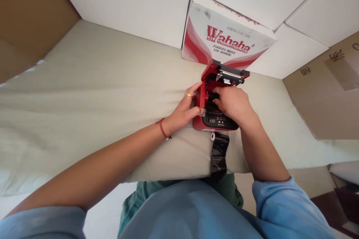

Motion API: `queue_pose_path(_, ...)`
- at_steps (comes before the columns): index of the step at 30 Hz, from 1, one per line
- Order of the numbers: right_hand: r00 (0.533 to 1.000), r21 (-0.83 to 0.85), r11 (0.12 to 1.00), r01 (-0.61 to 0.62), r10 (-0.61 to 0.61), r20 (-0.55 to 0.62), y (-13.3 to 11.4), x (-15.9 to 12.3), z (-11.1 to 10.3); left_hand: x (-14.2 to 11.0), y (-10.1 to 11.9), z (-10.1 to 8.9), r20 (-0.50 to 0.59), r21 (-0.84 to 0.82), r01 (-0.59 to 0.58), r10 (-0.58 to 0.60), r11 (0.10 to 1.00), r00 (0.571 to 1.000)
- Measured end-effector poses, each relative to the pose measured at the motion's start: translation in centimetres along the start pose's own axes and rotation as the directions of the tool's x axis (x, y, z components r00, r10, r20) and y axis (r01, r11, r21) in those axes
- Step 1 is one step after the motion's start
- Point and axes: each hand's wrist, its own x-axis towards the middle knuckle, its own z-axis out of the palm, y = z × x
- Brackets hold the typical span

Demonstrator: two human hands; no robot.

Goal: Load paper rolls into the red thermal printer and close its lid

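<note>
A red and black label printer (198, 122) stands on the cloth-covered surface with its lid (207, 71) raised. A metal rod and dark roller show under the lid. My left hand (183, 110) grips the printer's left side, thumb at the front corner and fingers along the outer wall. Inside the opening is my right hand (237, 104), two visible fingers apart over the dark compartment; its other fingers are hidden. Shiny black film lies in the compartment below them. In front of the printer, a black ribbon (220, 153) with a white core hangs toward the near edge.
Behind the printer stands a white and red Wahaha water carton (227, 37) against white panels (126, 3). Brown cardboard boxes rise at the far left (30, 15) and right (322, 93). The pale green sheet (98, 82) ends at a front edge close to my body.
</note>
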Motion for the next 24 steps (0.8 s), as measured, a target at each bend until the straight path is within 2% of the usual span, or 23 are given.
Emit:
queue_pose_path(2, 0.998, 0.143, 0.989, 0.045, -0.037, -0.06, 0.7, -0.7, 0.4, 0.0, -0.2, -0.1, -0.006, 0.034, -0.027, 0.028, 0.999, 1.0)
queue_pose_path(3, 0.99, 0.25, 0.964, 0.089, -0.059, -0.126, 1.2, -1.4, 0.7, 0.0, -0.3, -0.1, -0.009, 0.058, -0.043, 0.044, 0.997, 0.999)
queue_pose_path(5, 0.944, 0.452, 0.86, 0.238, -0.095, -0.317, 2.2, -3.4, 1.5, 0.1, -0.6, -0.1, -0.013, 0.111, -0.073, 0.075, 0.991, 0.997)
queue_pose_path(6, 0.9, 0.502, 0.797, 0.335, -0.113, -0.421, 2.7, -4.6, 2.0, 0.1, -0.7, -0.1, -0.016, 0.138, -0.086, 0.089, 0.987, 0.996)
queue_pose_path(9, 0.744, 0.445, 0.674, 0.59, -0.24, -0.624, 3.7, -8.2, 3.8, -0.1, -0.8, 0.1, -0.031, 0.227, -0.118, 0.128, 0.967, 0.991)
queue_pose_path(10, 0.704, 0.397, 0.66, 0.638, -0.29, -0.648, 3.9, -9.1, 4.4, -0.2, -0.7, 0.2, -0.041, 0.263, -0.129, 0.145, 0.956, 0.989)
queue_pose_path(12, 0.657, 0.321, 0.66, 0.68, -0.353, -0.667, 4.2, -10.3, 5.6, -0.7, 0.0, 0.4, -0.077, 0.357, -0.158, 0.197, 0.921, 0.977)
queue_pose_path(14, 0.638, 0.277, 0.679, 0.68, -0.363, -0.679, 4.6, -10.7, 6.6, -1.5, 1.3, 0.7, -0.115, 0.49, -0.199, 0.289, 0.849, 0.95)
queue_pose_path(15, 0.636, 0.266, 0.688, 0.675, -0.359, -0.683, 4.8, -10.8, 7.0, -1.9, 2.0, 1.0, -0.108, 0.575, -0.238, 0.361, 0.783, 0.926)
queue_pose_path(17, 0.634, 0.253, 0.7, 0.668, -0.357, -0.686, 5.3, -10.7, 7.5, -2.7, 3.3, 1.6, -0.007, 0.694, -0.357, 0.501, 0.626, 0.865)
queue_pose_path(19, 0.636, 0.248, 0.703, 0.666, -0.361, -0.682, 5.7, -10.6, 7.6, -3.3, 4.2, 2.4, 0.135, 0.718, -0.486, 0.586, 0.497, 0.799)
queue_pose_path(21, 0.638, 0.269, 0.683, 0.68, -0.368, -0.677, 6.1, -10.5, 7.4, -3.8, 4.5, 3.2, 0.257, 0.711, -0.568, 0.599, 0.414, 0.759)
queue_pose_path(24, 0.657, 0.368, 0.618, 0.694, -0.335, -0.676, 6.3, -9.5, 6.6, -4.1, 4.5, 3.9, 0.336, 0.721, -0.583, 0.547, 0.375, 0.767)
